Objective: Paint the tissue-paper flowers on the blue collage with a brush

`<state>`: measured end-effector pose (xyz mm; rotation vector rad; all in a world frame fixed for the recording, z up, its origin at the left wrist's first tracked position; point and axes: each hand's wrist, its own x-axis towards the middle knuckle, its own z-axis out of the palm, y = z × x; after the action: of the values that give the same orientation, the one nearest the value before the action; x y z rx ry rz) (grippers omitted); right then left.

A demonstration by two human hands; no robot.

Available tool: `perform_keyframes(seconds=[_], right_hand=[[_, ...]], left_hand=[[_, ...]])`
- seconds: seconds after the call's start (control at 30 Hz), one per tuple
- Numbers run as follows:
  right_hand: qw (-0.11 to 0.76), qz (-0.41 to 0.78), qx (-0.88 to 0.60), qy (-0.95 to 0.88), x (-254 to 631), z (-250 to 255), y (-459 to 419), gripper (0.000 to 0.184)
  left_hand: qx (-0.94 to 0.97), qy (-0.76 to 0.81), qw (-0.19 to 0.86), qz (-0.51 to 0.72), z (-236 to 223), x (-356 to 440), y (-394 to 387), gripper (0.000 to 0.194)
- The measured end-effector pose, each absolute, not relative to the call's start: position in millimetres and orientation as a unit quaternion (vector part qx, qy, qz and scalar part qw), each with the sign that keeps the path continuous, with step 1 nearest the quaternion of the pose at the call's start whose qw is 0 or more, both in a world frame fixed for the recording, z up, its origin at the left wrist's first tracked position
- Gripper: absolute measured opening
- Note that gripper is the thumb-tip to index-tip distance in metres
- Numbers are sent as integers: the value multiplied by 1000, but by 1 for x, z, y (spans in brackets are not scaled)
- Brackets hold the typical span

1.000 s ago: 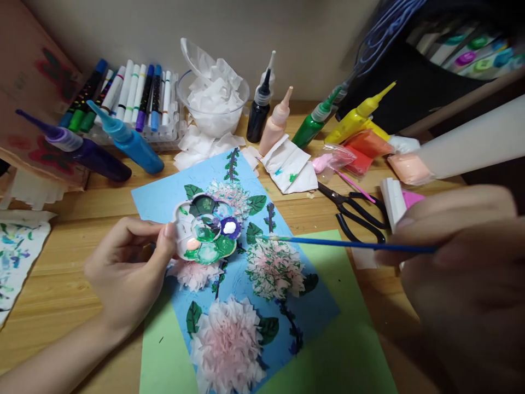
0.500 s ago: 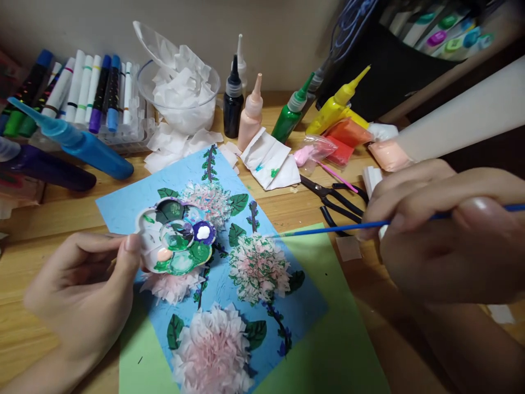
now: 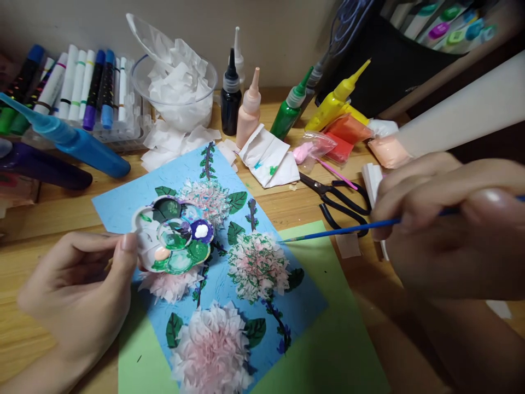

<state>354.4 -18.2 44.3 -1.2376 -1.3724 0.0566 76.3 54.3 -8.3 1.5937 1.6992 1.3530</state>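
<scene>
My left hand (image 3: 88,290) pinches the rim of a white flower-shaped paint palette (image 3: 143,232), with green, white, purple and peach paint in its wells. The palette is over the blue sheet (image 3: 123,189), partly covering a pale pink tissue-paper flower (image 3: 170,284). My right hand (image 3: 447,230) is closed around a thin blue paintbrush (image 3: 344,230). Its tip is at the upper right edge of a pink-white tissue flower (image 3: 258,268) streaked with green; I cannot tell whether they touch. Another tissue flower (image 3: 213,350) lies nearer, and a speckled one (image 3: 209,200) beyond the palette.
A green sheet (image 3: 328,355) lies under the blue one. Black-handled scissors (image 3: 328,191) and a folded paint-stained tissue (image 3: 268,158) lie beyond it. Paint bottles, including a green one (image 3: 289,109), stand behind, beside a clear bowl (image 3: 174,106) of tissue pieces. Markers (image 3: 86,82) fill a rack at left.
The view has shifted, so most things appear farther left. The brush tip has drawn back from the middle top of the green-streaked flower to its right edge. My left hand still holds the palette.
</scene>
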Motion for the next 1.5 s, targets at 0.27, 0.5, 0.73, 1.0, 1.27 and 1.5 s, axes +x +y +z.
perform_keyframes(seconds=[0.27, 0.5, 0.73, 1.0, 1.27, 1.5], right_hand=[[595, 12, -532, -602, 359, 41, -15, 28], [612, 16, -543, -574, 355, 50, -12, 29], [742, 40, -463, -484, 359, 65, -23, 29], [729, 297, -515, -339, 388, 8, -74, 25], [809, 222, -476, -262, 413, 7, -96, 26], [717, 238, -533, -380, 403, -1, -99, 30]], left_hand=[[581, 608, 223, 492, -10, 74, 54, 14], [602, 586, 218, 496, -9, 74, 54, 14], [639, 500, 195, 551, 2, 77, 53, 12], [691, 481, 356, 405, 55, 109, 59, 17], [873, 285, 364, 156, 42, 187, 102, 22], [904, 239, 346, 81, 31, 220, 109, 20]])
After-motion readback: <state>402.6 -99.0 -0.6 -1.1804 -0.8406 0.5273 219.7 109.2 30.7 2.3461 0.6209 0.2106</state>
